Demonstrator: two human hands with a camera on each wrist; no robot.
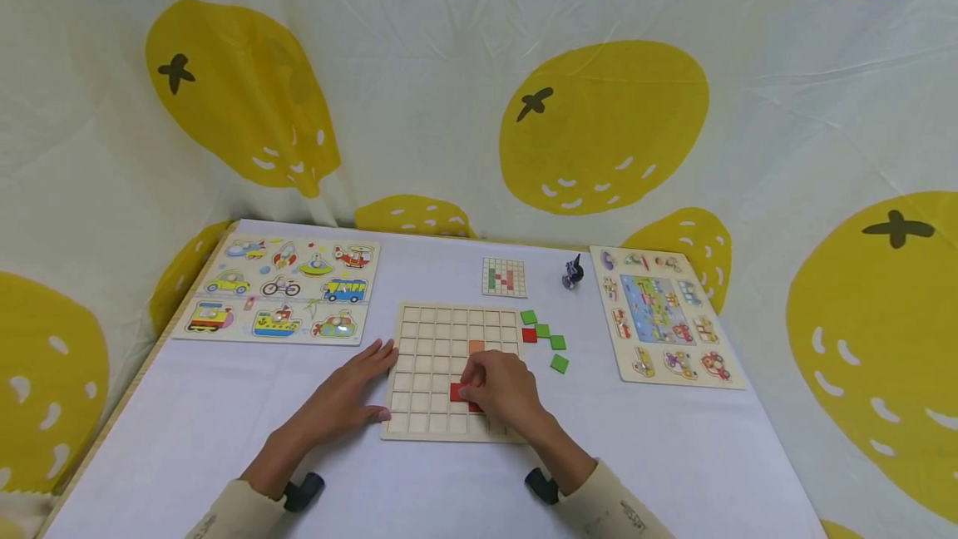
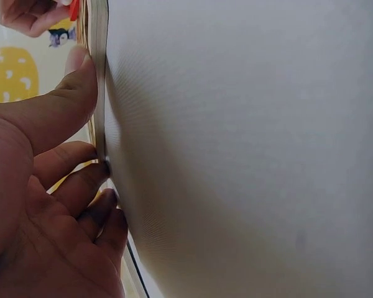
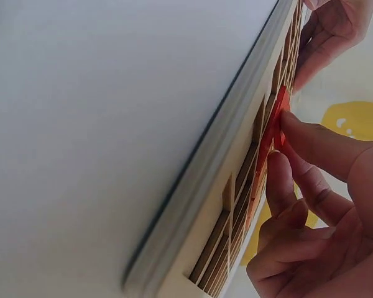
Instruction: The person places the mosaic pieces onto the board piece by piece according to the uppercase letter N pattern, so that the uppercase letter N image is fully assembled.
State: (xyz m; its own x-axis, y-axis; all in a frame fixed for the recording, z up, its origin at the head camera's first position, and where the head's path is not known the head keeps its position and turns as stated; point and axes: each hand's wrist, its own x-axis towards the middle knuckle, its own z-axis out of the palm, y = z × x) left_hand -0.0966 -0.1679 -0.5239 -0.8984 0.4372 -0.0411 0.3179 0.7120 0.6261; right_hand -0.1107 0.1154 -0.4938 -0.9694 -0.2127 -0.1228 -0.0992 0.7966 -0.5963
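Note:
A wooden grid board (image 1: 422, 360) lies at the middle of the table. My right hand (image 1: 505, 389) is over its lower right part and pinches a red square tile (image 1: 456, 392) between thumb and fingers, low at the grid. Another red tile (image 1: 476, 407) shows just under that hand, partly covered, and an orange tile (image 1: 476, 346) sits in a cell above it. In the right wrist view the thumb presses on the red tile (image 3: 275, 127). My left hand (image 1: 348, 393) rests along the board's left edge, fingers spread and fingertips at the rim (image 2: 99, 81).
Right of the board lie several green tiles (image 1: 558, 343) and a red tile (image 1: 530, 335). Behind it are a small pattern card (image 1: 505, 277) and a dark figurine (image 1: 572, 271). A vehicle puzzle (image 1: 273, 289) lies at left, another picture puzzle (image 1: 662, 314) at right.

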